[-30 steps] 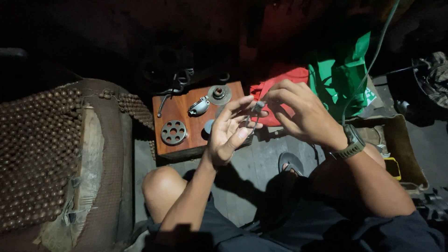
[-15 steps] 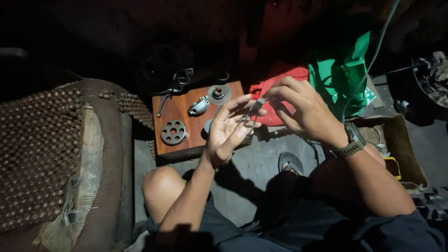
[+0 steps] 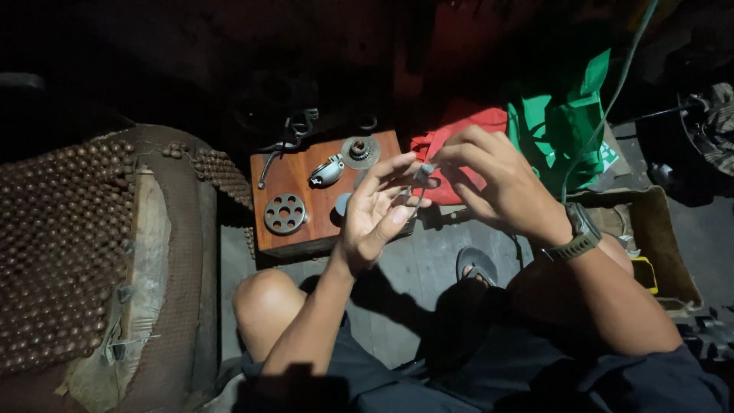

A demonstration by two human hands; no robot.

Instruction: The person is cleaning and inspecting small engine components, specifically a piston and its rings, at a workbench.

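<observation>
My left hand [image 3: 376, 214] is raised palm up with its fingers spread, close above the right edge of a brown wooden board [image 3: 302, 229]. My right hand [image 3: 489, 180], with a watch on its wrist, pinches a small grey metal part [image 3: 427, 168] between its fingertips, just over my left fingers. A thin wire or spring hangs between the two hands; I cannot tell which hand holds it. On the board lie a round perforated metal disc [image 3: 284, 213], a geared round part [image 3: 361, 151] and a small silvery housing [image 3: 327, 171].
A seat cover of wooden beads [image 3: 69, 245] fills the left. A red cloth [image 3: 451, 145] and a green bag [image 3: 569, 130] lie behind my hands. A cardboard box [image 3: 650, 229] stands at the right, a sandal [image 3: 475, 265] on the grey floor, a metal lever [image 3: 279, 149] at the board's back.
My right hand has lifted slightly and drawn the small part up off my left fingers. My left hand has opened wider.
</observation>
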